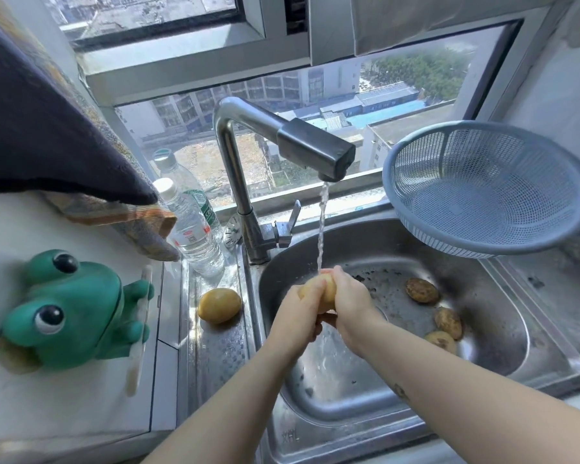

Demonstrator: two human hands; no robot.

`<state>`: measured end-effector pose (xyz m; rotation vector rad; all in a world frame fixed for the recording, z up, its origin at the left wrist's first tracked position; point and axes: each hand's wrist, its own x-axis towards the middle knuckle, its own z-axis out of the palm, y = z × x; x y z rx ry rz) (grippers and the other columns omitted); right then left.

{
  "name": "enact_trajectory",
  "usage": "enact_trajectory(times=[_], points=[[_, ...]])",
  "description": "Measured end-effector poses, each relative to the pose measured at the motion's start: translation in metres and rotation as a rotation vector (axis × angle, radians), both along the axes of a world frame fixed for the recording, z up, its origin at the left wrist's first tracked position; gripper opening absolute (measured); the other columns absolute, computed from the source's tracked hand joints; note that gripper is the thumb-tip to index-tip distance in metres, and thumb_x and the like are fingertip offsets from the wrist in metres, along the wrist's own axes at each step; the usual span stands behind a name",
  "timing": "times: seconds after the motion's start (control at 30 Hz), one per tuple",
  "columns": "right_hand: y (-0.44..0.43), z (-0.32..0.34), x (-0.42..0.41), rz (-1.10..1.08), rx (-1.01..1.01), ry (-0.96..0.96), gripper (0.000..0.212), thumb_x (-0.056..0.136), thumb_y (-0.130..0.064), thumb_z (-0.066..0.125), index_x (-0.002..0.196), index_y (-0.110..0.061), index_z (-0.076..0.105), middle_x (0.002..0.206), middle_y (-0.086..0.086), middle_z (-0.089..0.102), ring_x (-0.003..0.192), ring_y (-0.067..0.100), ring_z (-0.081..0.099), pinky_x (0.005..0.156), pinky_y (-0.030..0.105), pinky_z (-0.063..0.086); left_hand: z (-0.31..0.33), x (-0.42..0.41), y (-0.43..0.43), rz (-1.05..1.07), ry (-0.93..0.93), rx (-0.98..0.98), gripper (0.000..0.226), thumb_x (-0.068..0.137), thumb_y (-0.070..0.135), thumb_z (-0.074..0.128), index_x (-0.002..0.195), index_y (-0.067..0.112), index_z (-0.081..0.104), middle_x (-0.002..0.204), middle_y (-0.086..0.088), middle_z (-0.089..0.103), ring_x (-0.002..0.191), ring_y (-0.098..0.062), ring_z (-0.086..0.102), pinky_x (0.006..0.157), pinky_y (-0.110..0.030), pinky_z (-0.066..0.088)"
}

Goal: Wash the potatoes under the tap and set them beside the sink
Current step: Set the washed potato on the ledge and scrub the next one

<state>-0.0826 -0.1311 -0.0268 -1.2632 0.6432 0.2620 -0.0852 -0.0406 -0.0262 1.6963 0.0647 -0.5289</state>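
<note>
Much of the held potato (319, 289) is covered: both hands wrap it, and only a pale yellow strip shows between them. The fingertips underneath are out of sight, and so is the sink's drain, hidden below the wrists.

What shows of that potato is smooth, wet and clean yellow. The left hand (297, 313) grips it from the left, the right hand (352, 301) clasps it from the right, fingers curled round it on both sides. It sits right between the palms, above the middle of the sink (503, 316), and the water stream (322, 226) from the tap (282, 135) lands on its top edge.

One washed potato (219, 305), bright and yellow, lies on the steel ledge just left of the basin, well apart from the hands. Three dirty potatoes (422, 290), brown and speckled, rest on the basin floor to the right of the right wrist. A blue colander (482, 189) leans at the sink's far right corner.
</note>
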Motion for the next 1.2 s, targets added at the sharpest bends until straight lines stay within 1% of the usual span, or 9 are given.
enact_trajectory(times=[0.1, 0.2, 0.4, 0.53, 0.63, 0.77, 0.93, 1.07, 1.2], points=[[0.003, -0.009, -0.006, 0.23, -0.173, -0.147, 0.039, 0.099, -0.036, 0.038, 0.136, -0.023, 0.039, 0.128, 0.009, 0.051, 0.113, 0.026, 0.055, 0.103, 0.046, 0.043, -0.004, 0.01, 0.006, 0.205, 0.258, -0.014, 0.037, 0.095, 0.043, 0.036, 0.075, 0.015, 0.052, 0.053, -0.005, 0.042, 0.039, -0.011, 0.031, 0.04, -0.019, 0.023], [-0.006, -0.015, -0.011, 0.432, -0.38, -0.304, 0.056, 0.092, -0.036, 0.056, 0.141, -0.029, 0.031, 0.132, 0.005, 0.046, 0.117, 0.023, 0.052, 0.104, 0.038, 0.041, -0.001, 0.019, 0.017, 0.105, 0.43, -0.027, 0.035, 0.088, 0.024, 0.032, 0.06, 0.016, 0.05, 0.046, -0.001, 0.039, 0.037, -0.01, 0.026, 0.04, -0.017, 0.019], [-0.014, -0.007, -0.011, 0.423, -0.603, -0.563, 0.031, 0.077, -0.036, 0.075, 0.102, -0.031, 0.056, 0.089, -0.012, 0.063, 0.076, 0.001, 0.06, 0.066, 0.008, 0.044, 0.006, 0.018, 0.02, 0.031, 0.621, -0.127, 0.037, 0.079, 0.012, 0.026, 0.047, 0.018, 0.044, 0.044, 0.0, 0.035, 0.036, -0.008, 0.022, 0.044, -0.017, 0.016], [0.0, -0.004, -0.002, 0.151, -0.399, -0.403, 0.025, 0.088, -0.041, 0.059, 0.084, -0.017, 0.056, 0.06, 0.004, 0.057, 0.039, 0.014, 0.052, 0.042, 0.025, 0.043, 0.002, 0.012, 0.006, 0.136, 0.56, -0.237, 0.054, 0.098, 0.05, 0.026, 0.075, 0.012, 0.056, 0.05, -0.002, 0.04, 0.038, -0.009, 0.032, 0.038, -0.016, 0.027], [0.001, 0.001, 0.004, 0.0, -0.3, -0.214, 0.034, 0.096, -0.04, 0.044, 0.075, -0.018, 0.059, 0.07, 0.005, 0.061, 0.063, 0.021, 0.061, 0.061, 0.032, 0.052, -0.002, 0.006, -0.002, 0.167, 0.433, -0.21, 0.073, 0.094, 0.066, 0.023, 0.091, 0.005, 0.062, 0.056, -0.006, 0.05, 0.045, -0.012, 0.044, 0.043, -0.02, 0.038], [0.001, -0.001, 0.007, -0.077, -0.159, -0.011, 0.036, 0.099, -0.028, 0.036, 0.078, -0.016, 0.063, 0.081, 0.008, 0.063, 0.077, 0.021, 0.06, 0.072, 0.035, 0.051, -0.01, -0.004, -0.005, 0.065, 0.162, -0.038, 0.059, 0.094, 0.061, 0.036, 0.11, 0.012, 0.066, 0.095, -0.009, 0.072, 0.075, -0.01, 0.064, 0.059, -0.019, 0.047], [0.003, -0.007, 0.008, -0.103, -0.162, 0.023, 0.037, 0.101, -0.028, 0.036, 0.084, -0.014, 0.066, 0.094, 0.013, 0.066, 0.089, 0.027, 0.063, 0.087, 0.044, 0.052, -0.012, -0.012, -0.005, 0.198, -0.014, 0.022, 0.043, 0.095, 0.052, 0.04, 0.117, 0.017, 0.053, 0.107, -0.01, 0.066, 0.082, -0.019, 0.067, 0.053, -0.02, 0.048], [0.001, -0.008, -0.001, -0.037, 0.021, -0.105, 0.029, 0.099, -0.018, 0.042, 0.096, -0.009, 0.069, 0.099, 0.017, 0.068, 0.084, 0.022, 0.062, 0.076, 0.037, 0.051, -0.008, 0.0, 0.004, 0.367, 0.171, -0.141, 0.037, 0.102, 0.038, 0.029, 0.116, 0.013, 0.052, 0.094, -0.017, 0.064, 0.053, -0.019, 0.06, 0.038, -0.022, 0.041], [-0.004, 0.002, -0.007, 0.1, 0.261, -0.157, 0.023, 0.099, -0.018, 0.043, 0.109, -0.017, 0.064, 0.117, 0.01, 0.063, 0.1, 0.023, 0.057, 0.096, 0.04, 0.045, 0.003, 0.002, 0.012, 0.457, 0.366, -0.263, 0.035, 0.101, 0.04, 0.032, 0.101, 0.012, 0.052, 0.067, -0.014, 0.057, 0.035, -0.012, 0.041, 0.032, -0.015, 0.029]])
